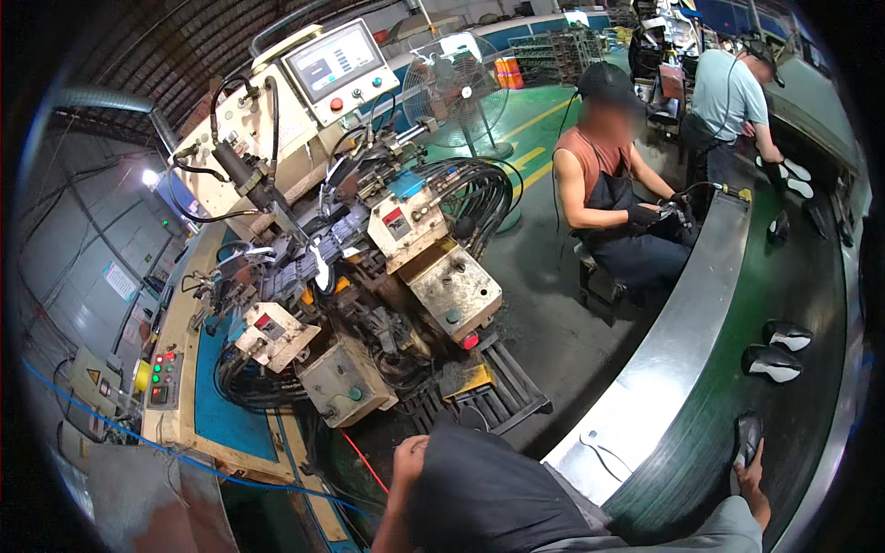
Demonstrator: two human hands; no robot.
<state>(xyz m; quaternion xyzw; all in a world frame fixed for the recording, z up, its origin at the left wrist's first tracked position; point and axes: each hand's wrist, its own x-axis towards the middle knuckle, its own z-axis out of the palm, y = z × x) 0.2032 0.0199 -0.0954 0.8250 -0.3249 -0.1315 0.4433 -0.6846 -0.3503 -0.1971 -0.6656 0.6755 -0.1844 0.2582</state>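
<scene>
One dark shoe (749, 435) is over the green belt (682, 461), grasped by the right hand (751, 481), that arm stretched outward. Two black-and-white shoes (772, 363) lie farther up, side by side. The left hand (410, 458) is curled beside the dark apron (484, 488); whether it grips anything, I cannot tell. One pair of pliers (601, 455) rests on the metal counter (664, 355). One screen (334, 63) carries writing too small to read.
</scene>
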